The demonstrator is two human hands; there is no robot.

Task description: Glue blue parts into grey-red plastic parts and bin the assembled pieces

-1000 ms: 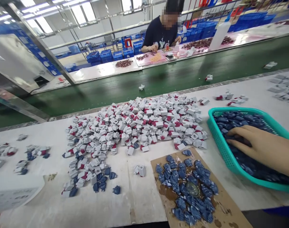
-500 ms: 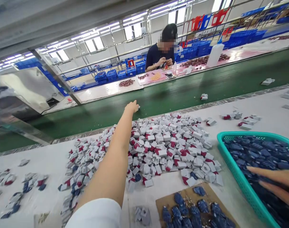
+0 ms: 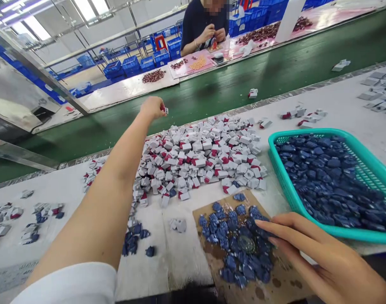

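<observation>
My left hand (image 3: 153, 108), arm stretched out over the green belt (image 3: 199, 98), is closed on a small white-and-red plastic part (image 3: 164, 109). Below it spreads a large heap of white-and-dark-red parts (image 3: 194, 158). My right hand (image 3: 313, 247) is open, its fingers stretched out and lightly apart. Its fingertips reach the right side of a pile of dark blue plastic pieces (image 3: 223, 228) on a brown cardboard sheet (image 3: 208, 251). Whether they touch a piece, I cannot tell. Beside that hand stands a teal basket (image 3: 283, 185) full of similar dark blue pieces.
Single parts (image 3: 253, 93) lie on the belt. Across it a person (image 3: 201, 27) in a dark top works with both hands at a pink-covered table. Small groups of parts (image 3: 47, 211) lie at left, and grey parts (image 3: 378, 93) at far right. A metal post (image 3: 50, 80) stands at left.
My right hand has moved from the basket to the cardboard, where more dark blue pieces now lie. My left hand stays over the belt, the part in it now clearer. The view has tilted down.
</observation>
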